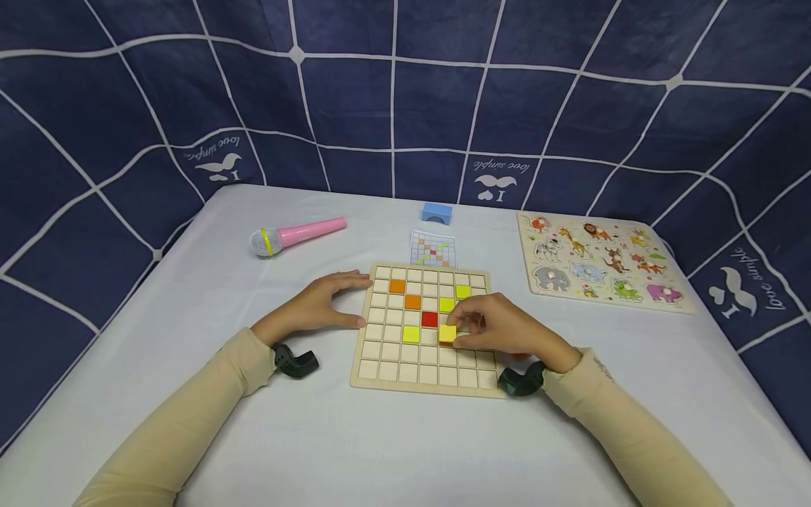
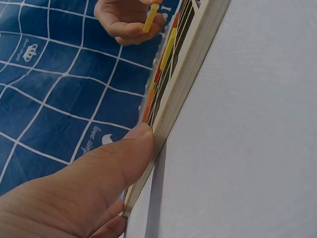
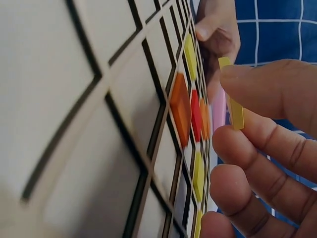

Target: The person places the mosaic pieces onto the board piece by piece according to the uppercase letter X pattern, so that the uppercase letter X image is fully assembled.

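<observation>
A wooden grid board lies on the table with several coloured square tiles in its cells. Two orange tiles and a red tile run diagonally, with yellow-green tiles on the other diagonal. My right hand pinches a yellow tile between thumb and fingers, just above the board. Partly hidden below it in the head view is another orange tile, set in a cell. My left hand rests at the board's left edge, thumb and fingers spread and touching the rim.
Behind the board lie a printed pattern card and a blue arched block. A pink toy microphone is at back left, an animal puzzle board at back right. Something red shows partly under the right wrist.
</observation>
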Demonstrator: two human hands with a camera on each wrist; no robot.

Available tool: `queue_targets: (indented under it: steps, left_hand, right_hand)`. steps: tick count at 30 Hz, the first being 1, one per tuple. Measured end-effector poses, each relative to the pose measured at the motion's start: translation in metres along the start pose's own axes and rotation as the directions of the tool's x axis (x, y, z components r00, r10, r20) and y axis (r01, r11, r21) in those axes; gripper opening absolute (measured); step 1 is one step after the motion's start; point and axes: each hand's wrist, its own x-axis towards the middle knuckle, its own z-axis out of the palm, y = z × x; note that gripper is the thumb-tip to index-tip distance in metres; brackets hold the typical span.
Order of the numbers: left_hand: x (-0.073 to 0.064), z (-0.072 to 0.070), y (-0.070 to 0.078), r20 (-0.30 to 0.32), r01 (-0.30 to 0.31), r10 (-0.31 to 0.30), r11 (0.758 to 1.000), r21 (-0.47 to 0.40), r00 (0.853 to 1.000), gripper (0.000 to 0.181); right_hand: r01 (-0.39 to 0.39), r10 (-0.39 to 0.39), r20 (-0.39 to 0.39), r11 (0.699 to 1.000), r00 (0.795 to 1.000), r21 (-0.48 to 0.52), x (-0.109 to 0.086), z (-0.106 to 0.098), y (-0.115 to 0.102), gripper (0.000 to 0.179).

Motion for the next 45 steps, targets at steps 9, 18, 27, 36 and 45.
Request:
queue_targets:
  steps: [9,18,27,36,45]
  left_hand:
    - [0.000,0.000,0.000,0.003,0.006,-0.006,1.000,-0.007,1.000,0.081]
    - [-0.001,0.000,0.000,0.002,0.002,-0.002,1.000,-0.012,1.000,0.081]
    - [0.000,0.000,0.000,0.002,-0.007,0.007,1.000,-0.002,1.000,0.081]
    - [0.000,0.000,0.001,0.002,-0.005,0.005,1.000,0.001,1.000,0.081]
    - [0.000,-0.001,0.000,0.008,-0.007,0.007,1.000,0.000,1.000,0.080]
  right_hand:
    - [0.046,-0.046,0.011,0.999,0.999,-0.016,0.012,0.011,-0.009,0.019]
    - [0.118,-0.118,0.009,0.992,0.993,-0.033,0.023,0.022,-0.019,0.019]
    - [0.113,-0.112,0.023,0.993,0.993,-0.036,0.032,0.030,-0.031,0.019]
    - [0.107,-0.101,0.065,0.989,0.993,-0.102,0.040,0.040,-0.041,0.018]
    - [0.063,-0.047,0.084,0.979,0.995,-0.192,0.047,0.048,-0.051,0.017]
